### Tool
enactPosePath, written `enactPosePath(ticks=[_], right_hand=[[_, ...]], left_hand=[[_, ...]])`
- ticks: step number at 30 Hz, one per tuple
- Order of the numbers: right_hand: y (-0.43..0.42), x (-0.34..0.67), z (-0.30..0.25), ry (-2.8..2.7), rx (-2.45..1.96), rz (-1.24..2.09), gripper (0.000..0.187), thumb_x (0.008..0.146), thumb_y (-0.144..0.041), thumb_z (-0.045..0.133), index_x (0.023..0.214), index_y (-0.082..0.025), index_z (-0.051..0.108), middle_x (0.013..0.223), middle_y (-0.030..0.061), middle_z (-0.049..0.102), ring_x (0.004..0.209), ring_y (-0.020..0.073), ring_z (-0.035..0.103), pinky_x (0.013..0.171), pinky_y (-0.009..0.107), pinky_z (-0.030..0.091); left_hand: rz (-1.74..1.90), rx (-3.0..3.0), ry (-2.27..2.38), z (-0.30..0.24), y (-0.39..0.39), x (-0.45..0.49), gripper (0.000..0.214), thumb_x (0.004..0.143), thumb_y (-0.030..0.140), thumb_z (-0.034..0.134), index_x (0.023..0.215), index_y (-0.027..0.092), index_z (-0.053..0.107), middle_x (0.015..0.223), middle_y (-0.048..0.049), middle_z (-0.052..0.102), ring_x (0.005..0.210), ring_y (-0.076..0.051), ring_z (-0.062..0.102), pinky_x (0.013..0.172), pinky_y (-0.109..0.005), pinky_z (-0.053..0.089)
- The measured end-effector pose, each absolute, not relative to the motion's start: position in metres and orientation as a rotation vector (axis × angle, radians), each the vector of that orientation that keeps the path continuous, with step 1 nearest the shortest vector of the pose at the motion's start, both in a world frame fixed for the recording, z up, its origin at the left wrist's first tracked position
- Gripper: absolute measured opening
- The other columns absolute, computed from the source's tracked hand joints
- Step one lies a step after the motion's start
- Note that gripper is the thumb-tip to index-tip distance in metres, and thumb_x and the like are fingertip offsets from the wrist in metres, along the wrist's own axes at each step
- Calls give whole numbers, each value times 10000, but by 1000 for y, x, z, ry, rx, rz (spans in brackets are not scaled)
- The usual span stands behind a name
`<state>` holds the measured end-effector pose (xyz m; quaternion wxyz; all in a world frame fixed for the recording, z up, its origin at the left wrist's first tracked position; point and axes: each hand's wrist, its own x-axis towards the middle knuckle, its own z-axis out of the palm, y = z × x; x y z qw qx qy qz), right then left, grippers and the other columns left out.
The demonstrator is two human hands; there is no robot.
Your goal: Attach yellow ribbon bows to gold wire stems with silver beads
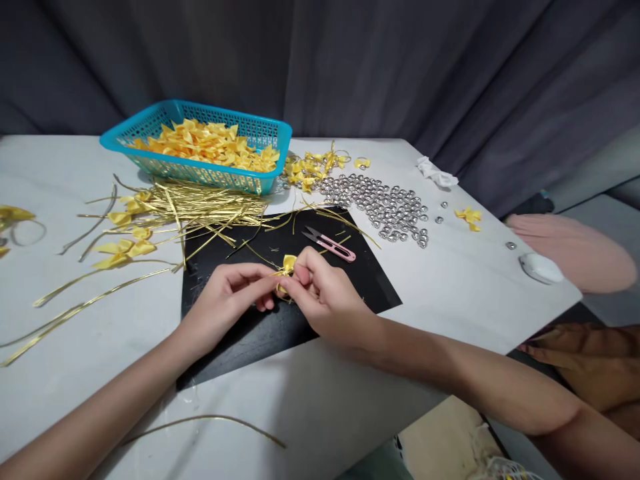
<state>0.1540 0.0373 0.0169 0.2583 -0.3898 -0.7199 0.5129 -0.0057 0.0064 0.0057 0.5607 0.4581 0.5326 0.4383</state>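
Note:
Over the black mat, a small yellow ribbon bow is pinched between my two hands. My left hand grips its left side with thumb and index finger, where a thin gold tie shows. On the other side my right hand has its fingers curled closely around the bow, hiding part of it. Just beyond my right hand lies a pair of thread snips with pink handles. Behind my hands, many gold twist ties are heaped at the mat's back edge.
A blue basket of yellow bows stands at the back. Silver beads spread to its right, beside finished-looking bows. More tied bows lie left. A white tissue and a white oval object sit at right.

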Motion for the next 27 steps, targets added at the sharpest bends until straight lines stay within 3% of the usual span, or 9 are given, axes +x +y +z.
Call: enactPosePath(ticks=[6, 21, 27], right_hand=[[41, 154, 10, -1900, -1009, 1523, 258, 860, -291, 468, 710, -215, 273, 592, -78, 325, 494, 65, 285, 472, 200, 232], [40, 157, 21, -2048, -1015, 1436, 215, 849, -284, 496, 738, -207, 328, 514, -103, 339, 440, 47, 293, 456, 177, 225], [57, 172, 48, -2075, -1119, 1456, 161, 916, -330, 399, 884, -185, 461, 562, -37, 592, 363, 38, 386, 390, 161, 267]], left_hand=[[1053, 1039, 1196, 3, 6, -8, 141, 769, 267, 641, 709, 199, 749, 553, 19, 619, 542, -88, 510, 528, -179, 390], [1075, 999, 1231, 5, 7, -7, 133, 740, 262, 674, 646, 176, 711, 568, 21, 609, 539, -77, 493, 515, -171, 382], [1144, 856, 1200, 7, 8, -4, 126, 718, 253, 690, 623, 170, 695, 607, 15, 635, 533, -70, 504, 508, -167, 392]])
